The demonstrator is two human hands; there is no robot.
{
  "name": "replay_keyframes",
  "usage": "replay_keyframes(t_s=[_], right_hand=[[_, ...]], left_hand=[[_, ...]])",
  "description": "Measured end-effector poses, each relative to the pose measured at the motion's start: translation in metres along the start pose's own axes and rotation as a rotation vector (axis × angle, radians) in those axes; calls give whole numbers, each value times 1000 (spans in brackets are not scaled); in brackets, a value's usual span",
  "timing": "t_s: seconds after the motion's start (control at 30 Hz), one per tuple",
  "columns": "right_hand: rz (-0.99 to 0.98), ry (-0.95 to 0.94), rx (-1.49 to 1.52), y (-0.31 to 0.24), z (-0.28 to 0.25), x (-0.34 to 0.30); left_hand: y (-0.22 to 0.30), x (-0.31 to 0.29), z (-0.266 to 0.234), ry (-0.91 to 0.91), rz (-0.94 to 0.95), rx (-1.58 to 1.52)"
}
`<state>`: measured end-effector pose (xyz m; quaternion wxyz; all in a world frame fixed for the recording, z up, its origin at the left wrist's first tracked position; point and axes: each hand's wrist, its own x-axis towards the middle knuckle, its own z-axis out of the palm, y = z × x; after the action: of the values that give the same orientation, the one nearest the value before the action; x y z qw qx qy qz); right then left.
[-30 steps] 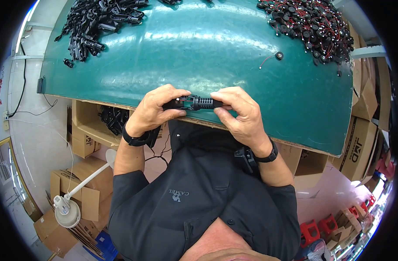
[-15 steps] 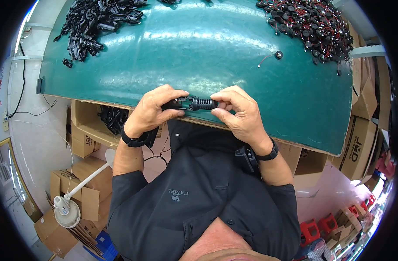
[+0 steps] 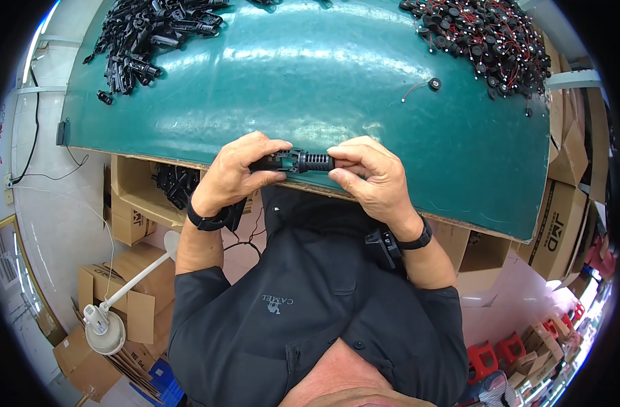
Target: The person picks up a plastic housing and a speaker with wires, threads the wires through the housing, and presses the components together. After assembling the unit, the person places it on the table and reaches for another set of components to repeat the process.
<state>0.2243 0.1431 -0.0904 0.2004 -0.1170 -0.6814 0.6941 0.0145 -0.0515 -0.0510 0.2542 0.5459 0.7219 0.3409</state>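
Over the near edge of the green table [image 3: 269,102], a black plastic housing [image 3: 300,161] lies level between my two hands. It is roughly tube-shaped, with an open frame in the middle and a ribbed, slotted section toward the right. My left hand [image 3: 241,166] is closed on its left end, thumb below and fingers above. At the right end, my right hand [image 3: 371,173] pinches the ribbed section's tip between thumb and fingers. Whether a small part sits under those fingertips is hidden.
Similar black housings [image 3: 144,41] are heaped at the far left. A pile of small round black parts with red wires [image 3: 490,44] fills the far right; one single wired part [image 3: 434,84] lies apart from it. Below the table edge at left, a cardboard box [image 3: 130,186] holds black pieces.
The housing has shifted very slightly to the left in my hands. Both hands keep their grip; the piles stay as they were.
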Motion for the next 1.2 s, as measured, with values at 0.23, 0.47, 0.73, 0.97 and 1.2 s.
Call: replay_keyframes(t_s=[0.23,0.47,0.73,0.97,1.2], right_hand=[[-145,12,-35,11,1,-1],[-139,7,-26,12,0,-5],[-149,-21,-92,14,-5,-4],[-181,30,-177,14,0,-7],[-70,77,-126,6,5,-8]], left_hand=[[1,0,0,-16,7,-10],[-2,1,3,-13,35,-66],[-4,-1,-2,-45,52,-62],[-5,2,-5,-92,33,-65],[-2,-2,-1,-9,-102,-165]])
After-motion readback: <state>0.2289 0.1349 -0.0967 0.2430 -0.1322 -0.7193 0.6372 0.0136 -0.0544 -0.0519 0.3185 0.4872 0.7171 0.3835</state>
